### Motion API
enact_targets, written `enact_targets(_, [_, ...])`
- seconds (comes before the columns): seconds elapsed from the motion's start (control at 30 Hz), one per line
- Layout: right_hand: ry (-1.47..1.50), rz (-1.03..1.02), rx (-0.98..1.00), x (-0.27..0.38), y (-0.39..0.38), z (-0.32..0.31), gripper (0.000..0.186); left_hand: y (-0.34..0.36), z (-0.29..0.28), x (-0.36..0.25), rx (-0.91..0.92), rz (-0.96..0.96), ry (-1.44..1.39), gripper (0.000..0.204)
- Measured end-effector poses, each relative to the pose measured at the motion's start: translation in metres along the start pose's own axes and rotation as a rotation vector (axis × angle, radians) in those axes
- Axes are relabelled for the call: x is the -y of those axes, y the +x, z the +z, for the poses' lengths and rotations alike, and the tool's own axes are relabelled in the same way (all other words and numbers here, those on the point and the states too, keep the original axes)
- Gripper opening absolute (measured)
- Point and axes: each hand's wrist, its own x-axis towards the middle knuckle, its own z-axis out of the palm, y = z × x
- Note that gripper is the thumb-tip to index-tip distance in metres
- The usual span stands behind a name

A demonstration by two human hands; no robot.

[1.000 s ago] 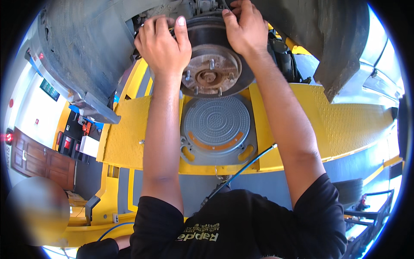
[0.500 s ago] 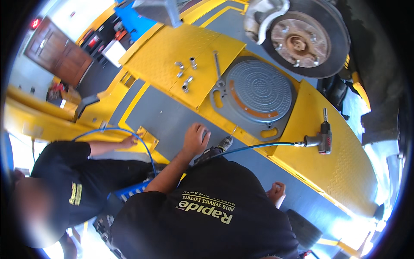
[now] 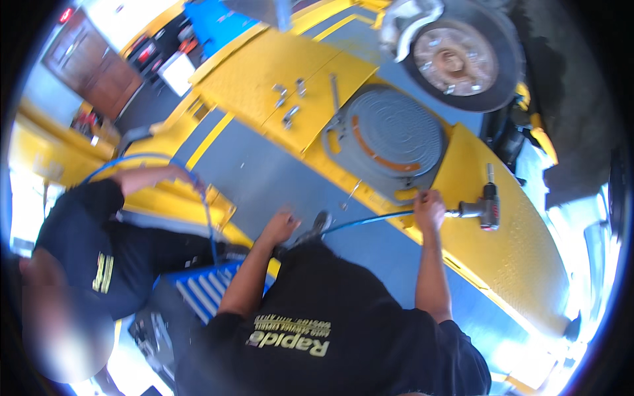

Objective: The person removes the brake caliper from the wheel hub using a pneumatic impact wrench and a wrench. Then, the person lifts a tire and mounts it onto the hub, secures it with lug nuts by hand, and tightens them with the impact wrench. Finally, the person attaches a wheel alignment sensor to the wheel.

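Observation:
My right hand (image 3: 430,210) is closed around the blue air hose (image 3: 370,220), just short of its metal fitting. On the yellow ramp beyond that hand lies an air impact wrench (image 3: 489,208) with a long socket on its nose, joined to the hose. My left hand (image 3: 281,228) hovers over the grey floor near my shoe, its fingers curled in, and I see nothing in it. Past both hands, a round grey turntable plate (image 3: 396,132) with an orange arc sits in the ramp. Several metal sockets (image 3: 289,117) and a wrench (image 3: 335,92) lie left of it.
A bare brake disc and hub (image 3: 456,59) hang at the upper right. To my left, a co-worker (image 3: 72,231) holds a loop of blue hose (image 3: 142,156). A blue ribbed case or tray (image 3: 205,290) and a dark tool case (image 3: 153,340) stand between us.
My right hand has reached forward from beside my body to the hose by the impact wrench. My left hand has drawn back slightly and curled. The co-worker's hand has shifted left with the hose.

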Motion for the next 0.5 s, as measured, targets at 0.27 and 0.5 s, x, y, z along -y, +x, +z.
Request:
enact_targets(0.27, [-0.038, 0.075, 0.090, -0.008, -0.004, 0.002, 0.018, 0.015, -0.035, -0.012, 0.067, -0.083, -0.055, 0.035])
enact_targets(0.5, [-0.027, 0.141, 0.105, 0.000, -0.003, 0.005, 0.014, 0.078, -0.090, -0.088, -0.093, 0.289, -0.173, 0.027])
